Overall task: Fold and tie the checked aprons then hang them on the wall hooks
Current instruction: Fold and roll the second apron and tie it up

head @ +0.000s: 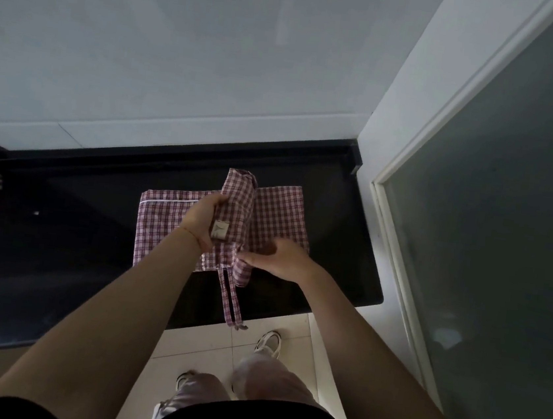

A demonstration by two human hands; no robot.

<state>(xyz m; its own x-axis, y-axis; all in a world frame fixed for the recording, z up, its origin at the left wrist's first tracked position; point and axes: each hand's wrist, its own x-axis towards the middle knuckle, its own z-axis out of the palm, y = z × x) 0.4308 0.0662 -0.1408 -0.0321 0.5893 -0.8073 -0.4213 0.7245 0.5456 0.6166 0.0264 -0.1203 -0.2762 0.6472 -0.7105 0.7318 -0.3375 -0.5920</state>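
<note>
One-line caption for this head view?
Left hand and right hand grip a folded checked apron on a black counter, ties dangling over its edge.

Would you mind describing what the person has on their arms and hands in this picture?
Both forearms are bare, with no gloves or rings that I can make out. The left hand has a thin gold-coloured bracelet at the wrist. The right hand and its wrist show nothing worn. Dark short sleeves appear at the bottom edge of the frame.
</note>
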